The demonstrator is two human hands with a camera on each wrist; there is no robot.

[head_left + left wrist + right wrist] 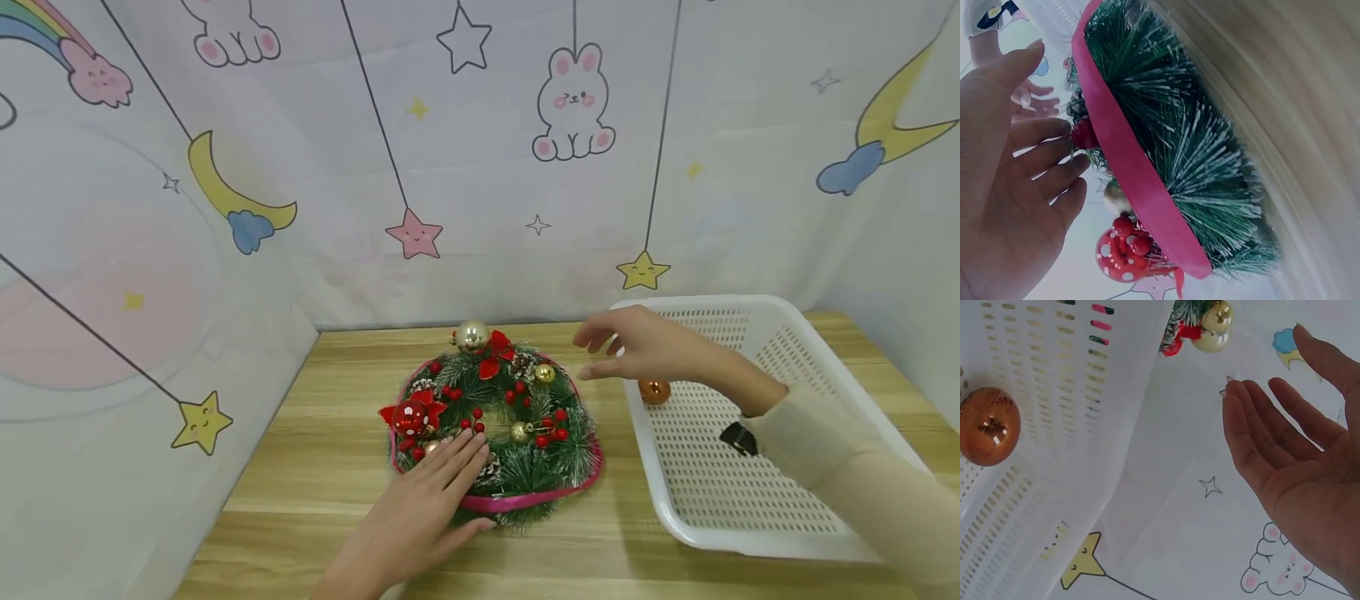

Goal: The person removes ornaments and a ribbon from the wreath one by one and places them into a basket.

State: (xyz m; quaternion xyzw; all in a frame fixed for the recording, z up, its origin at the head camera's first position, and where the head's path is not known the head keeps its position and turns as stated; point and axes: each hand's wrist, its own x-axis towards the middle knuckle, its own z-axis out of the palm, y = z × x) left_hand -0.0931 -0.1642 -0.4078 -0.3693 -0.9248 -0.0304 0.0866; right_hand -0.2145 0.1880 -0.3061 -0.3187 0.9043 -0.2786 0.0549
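Note:
A green Christmas wreath (pixel 528 471) lies on the wooden table, dressed with red berries, pine cones, gold baubles and a pink ribbon (pixel 1125 156) round its side. My left hand (pixel 423 500) rests on its near left part, fingers straight, fingertips among the berries. A red bauble with white dots (pixel 1121 255) sits on the wreath's left side. At the back is a large pale gold bauble (pixel 472 335). My right hand (pixel 637 343) hovers over the left rim of the basket, fingers loosely bent with nothing between them. Below it, a copper-coloured bauble (pixel 990 426) lies in the basket.
The white plastic basket (pixel 660 500) with slotted walls stands on the table to the right of the wreath. A white cloth (pixel 495 183) printed with stars, moons and rabbits hangs behind and at the sides of the wooden table (pixel 300 467).

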